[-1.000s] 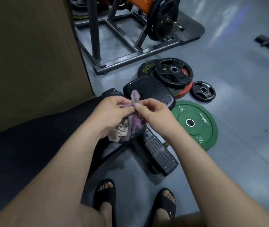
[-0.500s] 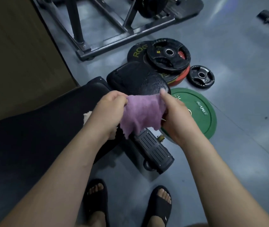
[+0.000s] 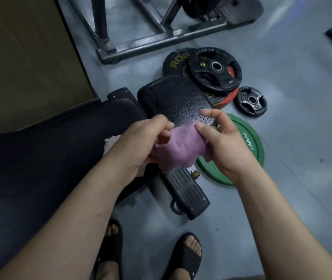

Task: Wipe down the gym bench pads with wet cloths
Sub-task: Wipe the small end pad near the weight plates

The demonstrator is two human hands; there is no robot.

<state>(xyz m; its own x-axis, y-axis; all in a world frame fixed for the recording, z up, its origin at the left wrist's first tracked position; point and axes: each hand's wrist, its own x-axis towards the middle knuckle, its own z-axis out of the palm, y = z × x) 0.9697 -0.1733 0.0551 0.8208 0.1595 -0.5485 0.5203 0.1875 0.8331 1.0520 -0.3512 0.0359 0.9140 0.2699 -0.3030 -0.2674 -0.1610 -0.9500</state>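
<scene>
Spreading the fuzzy purple cloth flat looks like the step in hand. It hangs bunched between both hands, in the air just above the near end of the small black cracked seat pad, which glistens wet. The left hand has its fingers curled round the cloth's left edge. The right hand pinches the right edge under the thumb, forefinger lifted free. A pale crumpled rag shows beneath the left wrist, over the long black padded surface; whether it is held I cannot tell. Better to fold the cloth into a flat wad, then press down in long overlapping strokes, working into the cracks.
</scene>
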